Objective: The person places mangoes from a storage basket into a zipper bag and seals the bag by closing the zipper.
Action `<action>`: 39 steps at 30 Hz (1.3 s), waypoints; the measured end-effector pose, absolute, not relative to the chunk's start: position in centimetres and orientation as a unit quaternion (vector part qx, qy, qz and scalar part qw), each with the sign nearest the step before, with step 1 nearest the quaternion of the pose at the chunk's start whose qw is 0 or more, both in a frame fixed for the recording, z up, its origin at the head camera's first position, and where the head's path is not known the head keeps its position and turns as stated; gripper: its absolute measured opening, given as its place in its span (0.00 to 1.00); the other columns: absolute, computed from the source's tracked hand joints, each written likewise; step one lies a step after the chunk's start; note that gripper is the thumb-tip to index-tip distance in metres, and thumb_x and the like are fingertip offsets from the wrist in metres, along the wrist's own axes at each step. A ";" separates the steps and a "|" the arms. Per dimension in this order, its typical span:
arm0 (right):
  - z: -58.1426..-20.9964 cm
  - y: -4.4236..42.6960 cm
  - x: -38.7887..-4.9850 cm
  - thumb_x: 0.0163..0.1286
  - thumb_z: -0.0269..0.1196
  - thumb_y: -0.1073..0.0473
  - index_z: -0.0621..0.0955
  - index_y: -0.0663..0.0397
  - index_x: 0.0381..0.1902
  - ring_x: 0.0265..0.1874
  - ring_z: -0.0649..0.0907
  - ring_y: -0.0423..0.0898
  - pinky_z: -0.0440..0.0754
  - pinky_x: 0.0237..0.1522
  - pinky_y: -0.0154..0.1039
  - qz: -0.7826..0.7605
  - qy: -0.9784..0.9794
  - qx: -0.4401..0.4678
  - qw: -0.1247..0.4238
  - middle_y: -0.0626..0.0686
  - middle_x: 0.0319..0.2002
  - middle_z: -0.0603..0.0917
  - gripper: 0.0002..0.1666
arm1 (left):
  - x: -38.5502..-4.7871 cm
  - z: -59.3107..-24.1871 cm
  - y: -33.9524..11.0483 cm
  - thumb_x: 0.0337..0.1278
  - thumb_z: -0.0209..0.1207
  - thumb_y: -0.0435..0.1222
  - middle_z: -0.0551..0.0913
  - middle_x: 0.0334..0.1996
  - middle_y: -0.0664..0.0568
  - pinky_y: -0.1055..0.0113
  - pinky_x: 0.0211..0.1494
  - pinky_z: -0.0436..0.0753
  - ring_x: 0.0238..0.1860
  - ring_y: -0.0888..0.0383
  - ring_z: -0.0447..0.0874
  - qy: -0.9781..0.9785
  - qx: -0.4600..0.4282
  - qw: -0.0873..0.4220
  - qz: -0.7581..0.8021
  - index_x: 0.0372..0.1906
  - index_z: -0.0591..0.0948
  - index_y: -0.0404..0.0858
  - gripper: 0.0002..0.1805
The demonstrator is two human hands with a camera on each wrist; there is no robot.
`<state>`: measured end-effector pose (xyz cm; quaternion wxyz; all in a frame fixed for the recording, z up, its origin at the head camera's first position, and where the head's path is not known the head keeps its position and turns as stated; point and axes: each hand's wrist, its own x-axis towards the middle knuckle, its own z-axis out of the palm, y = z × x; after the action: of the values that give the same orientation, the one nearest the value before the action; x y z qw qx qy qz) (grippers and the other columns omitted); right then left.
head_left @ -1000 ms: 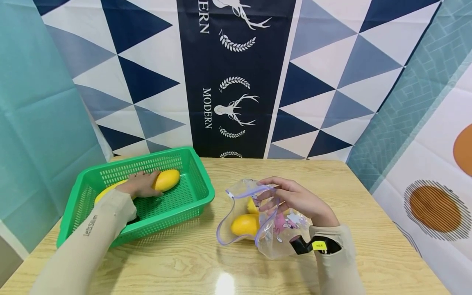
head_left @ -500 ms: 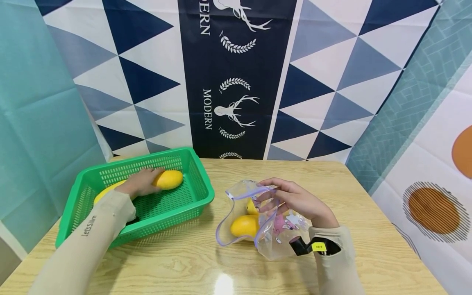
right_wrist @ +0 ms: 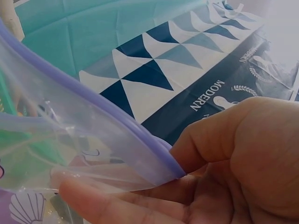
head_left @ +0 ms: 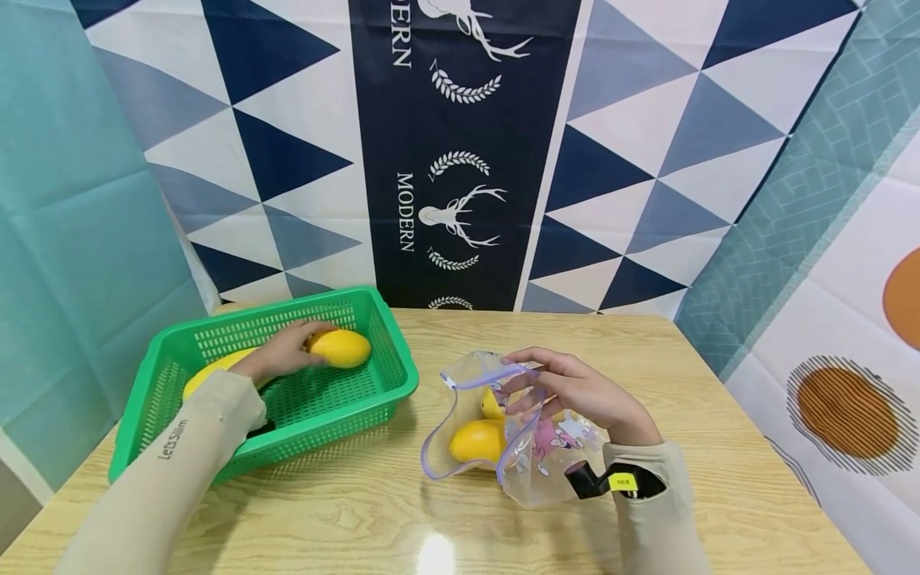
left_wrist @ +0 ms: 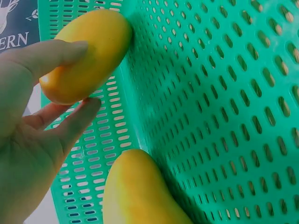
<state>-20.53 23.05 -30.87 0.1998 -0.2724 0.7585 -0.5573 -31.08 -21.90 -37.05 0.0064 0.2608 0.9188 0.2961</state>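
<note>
My left hand (head_left: 286, 350) grips a yellow mango (head_left: 341, 349) inside the green basket (head_left: 391, 351). In the left wrist view the thumb presses the top of this mango (left_wrist: 96, 51), with the fingers beneath it. A second mango (left_wrist: 138, 191) lies along the basket's wall, partly under my left arm in the head view. My right hand (head_left: 575, 391) pinches the purple zip rim of a clear plastic zip bag (head_left: 525, 479), thumb on one side and fingers on the other. The bag's mouth gapes toward the left. Inside it lie a mango (head_left: 477, 441) and another yellow fruit (head_left: 492, 403), partly hidden.
Basket and bag both stand on a light wooden table (head_left: 345, 511), with a gap between them. A patterned cloth (head_left: 460, 160) hangs along the back, and teal cloth (head_left: 79, 208) covers the left side.
My left hand has shifted slightly right within the basket, and the mango has moved right with it. The right hand and the bag stay in place.
</note>
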 end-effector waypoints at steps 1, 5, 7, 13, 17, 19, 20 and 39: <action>-30.9 23.0 -20.5 0.78 0.40 0.68 0.62 0.75 0.68 0.41 0.88 0.50 0.87 0.40 0.42 -0.558 0.758 -0.273 0.200 0.74 0.53 0.79 0.24 | -31.1 -37.0 -21.9 0.58 0.65 0.29 0.71 0.57 0.29 0.39 0.53 0.75 0.53 0.35 0.72 0.916 0.261 0.007 0.304 0.66 0.71 0.27 0.31; -30.8 23.0 -20.5 0.78 0.39 0.68 0.62 0.75 0.68 0.41 0.88 0.50 0.87 0.39 0.42 -0.557 0.757 -0.273 0.202 0.74 0.53 0.79 0.24 | -31.1 -37.1 -21.6 0.57 0.65 0.27 0.70 0.58 0.30 0.39 0.55 0.75 0.55 0.35 0.71 0.905 0.248 0.026 0.346 0.66 0.72 0.28 0.30; -30.8 23.0 -20.6 0.78 0.39 0.68 0.62 0.75 0.68 0.41 0.88 0.49 0.87 0.39 0.42 -0.557 0.758 -0.274 0.203 0.74 0.53 0.79 0.24 | -31.1 -37.1 -21.6 0.57 0.65 0.27 0.69 0.59 0.31 0.39 0.55 0.75 0.55 0.35 0.70 0.902 0.241 0.034 0.358 0.66 0.72 0.29 0.31; -30.8 22.9 -20.6 0.78 0.39 0.68 0.62 0.75 0.68 0.41 0.88 0.49 0.87 0.40 0.43 -0.555 0.758 -0.274 0.202 0.74 0.54 0.79 0.24 | -31.0 -37.1 -21.4 0.61 0.65 0.32 0.66 0.63 0.31 0.40 0.57 0.75 0.59 0.34 0.67 0.890 0.226 0.048 0.394 0.68 0.71 0.30 0.31; -30.8 23.0 -20.6 0.79 0.39 0.68 0.62 0.74 0.68 0.42 0.88 0.50 0.87 0.40 0.43 -0.555 0.759 -0.275 0.202 0.74 0.54 0.79 0.24 | -30.9 -37.1 -21.3 0.62 0.65 0.33 0.68 0.61 0.32 0.41 0.56 0.76 0.57 0.34 0.70 0.889 0.235 0.033 0.392 0.67 0.72 0.29 0.30; -30.8 23.0 -20.6 0.79 0.39 0.68 0.62 0.74 0.68 0.42 0.88 0.50 0.87 0.40 0.43 -0.554 0.759 -0.276 0.201 0.74 0.54 0.79 0.24 | -30.9 -37.0 -21.2 0.61 0.65 0.33 0.70 0.59 0.32 0.42 0.55 0.77 0.55 0.36 0.72 0.890 0.244 0.019 0.385 0.65 0.73 0.29 0.28; -30.8 23.0 -20.6 0.79 0.39 0.68 0.62 0.74 0.68 0.42 0.88 0.50 0.87 0.40 0.43 -0.553 0.760 -0.276 0.201 0.74 0.54 0.79 0.24 | -30.9 -37.0 -21.2 0.61 0.65 0.32 0.71 0.58 0.33 0.42 0.55 0.77 0.55 0.37 0.72 0.891 0.248 0.012 0.379 0.65 0.74 0.29 0.28; -31.0 23.2 -20.8 0.79 0.38 0.68 0.61 0.75 0.68 0.42 0.88 0.50 0.87 0.40 0.44 -0.556 0.752 -0.287 0.208 0.75 0.54 0.78 0.24 | -30.8 -36.4 -21.4 0.58 0.66 0.27 0.73 0.53 0.37 0.49 0.51 0.81 0.50 0.43 0.73 0.875 0.285 0.013 0.391 0.60 0.77 0.28 0.24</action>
<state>-20.76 23.16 -30.99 0.2079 -0.2868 0.7520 -0.5560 -30.85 -21.36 -36.42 0.0134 0.2850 0.8751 0.3908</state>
